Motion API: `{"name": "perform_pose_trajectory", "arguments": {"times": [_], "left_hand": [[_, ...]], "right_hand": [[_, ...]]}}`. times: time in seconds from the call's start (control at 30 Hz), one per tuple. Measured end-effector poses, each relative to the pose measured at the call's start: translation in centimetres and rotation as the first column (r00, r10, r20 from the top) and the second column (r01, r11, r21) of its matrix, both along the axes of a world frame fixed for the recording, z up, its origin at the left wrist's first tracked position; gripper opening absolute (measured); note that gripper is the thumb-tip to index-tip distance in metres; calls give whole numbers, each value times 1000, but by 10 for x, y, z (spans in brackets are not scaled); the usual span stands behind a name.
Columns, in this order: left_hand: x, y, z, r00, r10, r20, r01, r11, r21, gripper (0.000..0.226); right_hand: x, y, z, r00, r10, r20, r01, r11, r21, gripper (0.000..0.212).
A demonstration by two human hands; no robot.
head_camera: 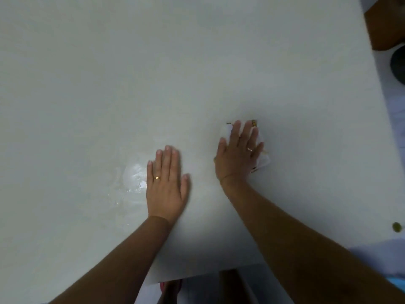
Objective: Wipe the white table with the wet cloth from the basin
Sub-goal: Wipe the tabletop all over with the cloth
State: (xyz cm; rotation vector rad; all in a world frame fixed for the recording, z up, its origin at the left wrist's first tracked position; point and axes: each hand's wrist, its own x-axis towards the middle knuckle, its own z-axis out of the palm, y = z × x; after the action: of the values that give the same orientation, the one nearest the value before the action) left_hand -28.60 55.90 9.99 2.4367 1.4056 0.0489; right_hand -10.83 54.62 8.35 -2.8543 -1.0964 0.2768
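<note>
The left hand (167,185) is laid flat, fingers together. The right hand (237,154) is held flat, fingers spread.

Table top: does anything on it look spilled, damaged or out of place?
Nothing looks damaged. A shiny wet smear lies on the table beside the left hand, probably from wiping. A small olive-green spot sits near the right edge, far from the cloth under the right hand; it stands out.

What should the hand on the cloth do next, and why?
Probably slide the right hand, pressing flat on the cloth, away across the table: a wet sheen shows only beside the left hand, and the far surface looks dull.
</note>
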Motion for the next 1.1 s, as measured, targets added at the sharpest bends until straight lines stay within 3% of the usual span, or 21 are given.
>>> {"name": "perform_pose_trajectory", "arguments": {"times": [0.07, 0.13, 0.2, 0.23, 0.27, 0.37, 0.43, 0.47, 0.53, 0.6, 0.67, 0.7, 0.77, 0.87, 0.97, 1.03, 1.1], "left_hand": [[29, 35, -1, 997, 79, 7, -79, 997, 22, 61], [48, 64, -3, 992, 130, -3, -130, 991, 28, 63], [55, 80, -8, 991, 128, -35, -128, 992, 22, 65], [56, 83, -11, 992, 116, -53, -116, 993, 14, 67], [56, 84, -14, 992, 106, -67, -106, 994, 11, 68], [55, 84, -20, 990, 115, -83, -112, 993, 41, 67], [56, 84, -21, 988, 118, -96, -115, 992, 43, 66], [56, 84, -21, 988, 118, -103, -114, 993, 42, 66], [56, 84, -19, 986, 121, -110, -118, 992, 38, 66], [56, 84, -17, 987, 121, -110, -118, 993, 32, 66], [56, 85, -15, 987, 124, -103, -122, 992, 25, 66], [57, 85, -14, 986, 129, -101, -127, 992, 23, 66], [58, 86, -13, 985, 132, -109, -130, 991, 24, 67], [58, 86, -14, 985, 130, -112, -128, 991, 26, 67], [57, 87, -15, 985, 127, -118, -125, 992, 23, 67], [58, 86, -15, 984, 130, -120, -128, 991, 24, 67], [59, 86, -14, 984, 126, -128, -125, 992, 17, 67]], "right_hand": [[-21, -1, 0, 976, 216, 19, -216, 976, -28, 61], [-3, -11, 1, 849, 528, 31, -527, 849, -34, 60], [39, -14, 2, 709, 702, 57, -703, 711, -21, 57], [61, -12, 2, 705, 703, 96, -703, 710, -36, 57], [81, -6, 1, 761, 639, 109, -638, 768, -47, 57], [102, 26, -1, 980, 194, 50, -193, 981, -23, 58], [78, 45, -2, 999, 25, 23, -24, 999, -34, 60], [60, 50, -3, 997, 75, 23, -74, 997, -33, 61], [27, 49, -2, 928, 371, 32, -370, 929, -27, 61], [25, 44, 0, 768, 640, 13, -640, 768, -31, 60], [58, 49, 1, 638, 770, 17, -770, 638, -18, 59], [77, 54, 1, 621, 782, 39, -782, 622, -19, 58], [113, 70, 0, 719, 693, 57, -692, 721, -39, 57], [132, 98, -1, 919, 393, 37, -391, 919, -41, 59], [90, 117, -2, 983, 181, 15, -180, 983, -41, 60], [53, 119, -3, 941, 339, -1, -339, 940, -37, 61], [40, 114, 0, 802, 597, -27, -598, 801, -36, 61]]}}
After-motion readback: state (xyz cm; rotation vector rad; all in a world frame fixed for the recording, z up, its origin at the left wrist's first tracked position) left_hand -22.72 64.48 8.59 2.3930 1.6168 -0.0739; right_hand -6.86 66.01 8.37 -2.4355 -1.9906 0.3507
